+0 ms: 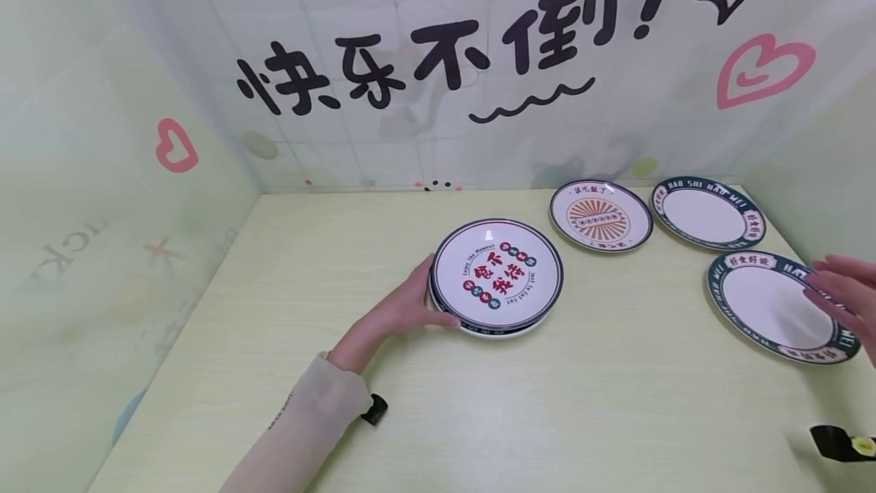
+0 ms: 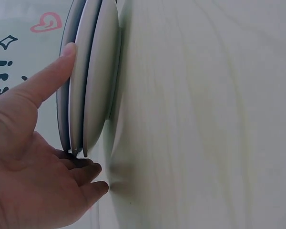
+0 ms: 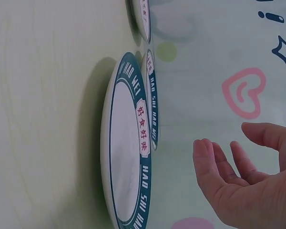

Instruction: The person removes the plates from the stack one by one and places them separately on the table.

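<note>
A stack of round plates [image 1: 498, 274] sits mid-table; the top one is white with a dark rim and red and green lettering. My left hand [image 1: 409, 309] holds the stack at its left edge. In the left wrist view the thumb [image 2: 69, 51] lies on the plate rims, and the other fingers curl by the lower edge. At the far right, my right hand [image 1: 849, 297] hovers above a white plate [image 1: 773, 310] with a green lettered rim. The right wrist view shows this hand [image 3: 248, 176] holding nothing, fingers loosely bent and apart from the plate.
Behind the lettered plate lie another green-rimmed plate [image 1: 705, 215] and a smaller plate [image 1: 601, 221] with an orange sunburst. The pale wooden table [image 1: 547, 417] meets a printed backdrop [image 1: 411, 151] at the back and on both sides.
</note>
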The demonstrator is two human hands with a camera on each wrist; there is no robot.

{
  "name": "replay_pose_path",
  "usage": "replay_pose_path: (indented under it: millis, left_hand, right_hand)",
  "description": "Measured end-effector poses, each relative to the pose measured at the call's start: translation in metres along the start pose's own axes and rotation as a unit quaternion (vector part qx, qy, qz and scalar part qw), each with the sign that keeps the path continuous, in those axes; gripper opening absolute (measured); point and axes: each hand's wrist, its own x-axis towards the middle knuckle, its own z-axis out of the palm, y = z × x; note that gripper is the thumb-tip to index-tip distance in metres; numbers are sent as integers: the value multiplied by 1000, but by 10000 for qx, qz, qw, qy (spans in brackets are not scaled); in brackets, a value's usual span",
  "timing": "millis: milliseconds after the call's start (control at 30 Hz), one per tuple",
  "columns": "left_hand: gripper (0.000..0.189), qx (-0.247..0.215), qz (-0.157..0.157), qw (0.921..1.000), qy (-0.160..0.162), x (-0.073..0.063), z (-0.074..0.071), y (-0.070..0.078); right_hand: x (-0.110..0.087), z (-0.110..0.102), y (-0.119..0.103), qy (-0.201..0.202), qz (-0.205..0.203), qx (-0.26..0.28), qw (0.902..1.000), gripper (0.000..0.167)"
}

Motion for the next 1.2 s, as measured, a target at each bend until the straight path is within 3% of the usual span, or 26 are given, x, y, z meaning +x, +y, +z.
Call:
replay_pose_path:
  millis: [167,267,400,600,733,867,1100,1200]
  left_hand:
    - [123,-35,-49,10000,19,-1,0,1]
    - [123,-24,-83,10000,23,-1,0,0]
    - [123,-24,-32,10000,38,1,0,-1]
    - [123,16,47,10000,18,1,0,-2]
    - [122,30,89,10000,24,2,1,-2]
    - [121,11,161,9999,24,2,1,-1]
    - [121,10,79,10000,30,0,1,-1]
    - [121,13,94,9999,38,1,1,-1]
  right_hand:
    - [16,19,-11,1009,1461,321,9836,24]
    - [22,29,-17,1249,1914,235,9733,19]
    - [29,37,-19,1258,2278,117,9655,22]
    - [34,42,-20,1012,2361,211,9662,30]
    - [34,49,-22,867,2223,332,9706,25]
    - [35,58,-26,652,2046,845,9730,22]
    - [38,68,-26,281,2030,513,9774,19]
    - [40,71,-24,203,2036,670,9765,19]
